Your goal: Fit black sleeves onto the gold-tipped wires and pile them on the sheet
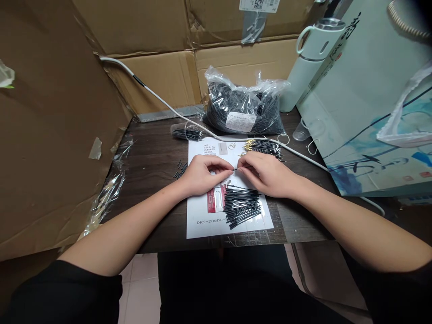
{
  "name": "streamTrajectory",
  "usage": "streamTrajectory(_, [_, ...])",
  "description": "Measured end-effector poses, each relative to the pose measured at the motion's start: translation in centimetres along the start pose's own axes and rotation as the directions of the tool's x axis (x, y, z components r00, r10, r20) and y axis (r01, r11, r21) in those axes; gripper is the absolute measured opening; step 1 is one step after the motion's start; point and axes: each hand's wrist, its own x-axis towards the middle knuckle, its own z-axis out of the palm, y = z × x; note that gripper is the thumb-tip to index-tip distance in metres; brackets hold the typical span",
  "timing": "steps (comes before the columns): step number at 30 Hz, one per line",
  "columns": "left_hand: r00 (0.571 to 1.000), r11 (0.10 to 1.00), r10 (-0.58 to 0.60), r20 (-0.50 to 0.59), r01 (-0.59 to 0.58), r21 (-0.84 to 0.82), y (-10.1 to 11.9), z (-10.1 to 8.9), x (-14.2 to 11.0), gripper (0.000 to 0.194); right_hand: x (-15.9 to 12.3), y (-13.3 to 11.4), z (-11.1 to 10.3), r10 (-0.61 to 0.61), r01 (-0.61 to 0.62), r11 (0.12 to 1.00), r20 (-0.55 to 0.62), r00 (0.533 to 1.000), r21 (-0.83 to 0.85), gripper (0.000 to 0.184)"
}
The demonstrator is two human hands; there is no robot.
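My left hand [207, 174] and my right hand [268, 174] meet above a white printed sheet [199, 229], each with thumb and fingers pinched. A thin black wire-like piece [235, 169] runs between their fingertips; most of it is hidden. Just below my hands, many thin black wire-like lengths [242, 204] lie in a pile on the sheet. Behind my right hand is a bundle of black lengths with gold-coloured ends [265, 147]. Short black tube-like pieces [181, 169] are scattered left of my left hand, partly covered by it.
A clear bag of black pieces [245, 105] stands at the back, beside a pale green bottle [303, 67]. A white cable [175, 112] crosses the dark table [151, 157]. A clear container with black lengths [187, 132] lies left. Cardboard [47, 135] walls the left side; a pale printed box [378, 112] the right.
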Motion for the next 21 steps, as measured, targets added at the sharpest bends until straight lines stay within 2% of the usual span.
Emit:
streamTrajectory(8, [1.0,1.0,0.011,0.0,-0.011,0.004,-0.15,0.06,-0.06,0.021,0.0,-0.06,-0.01,0.01,-0.01,1.0,0.01,1.0,0.007,0.011])
streamTrajectory(21, [0.999,0.995,0.048,0.005,-0.047,-0.092,-0.24,-0.65,0.06,0.035,0.19,-0.09,-0.36,-0.029,0.028,0.998,-0.026,0.999,-0.055,0.012])
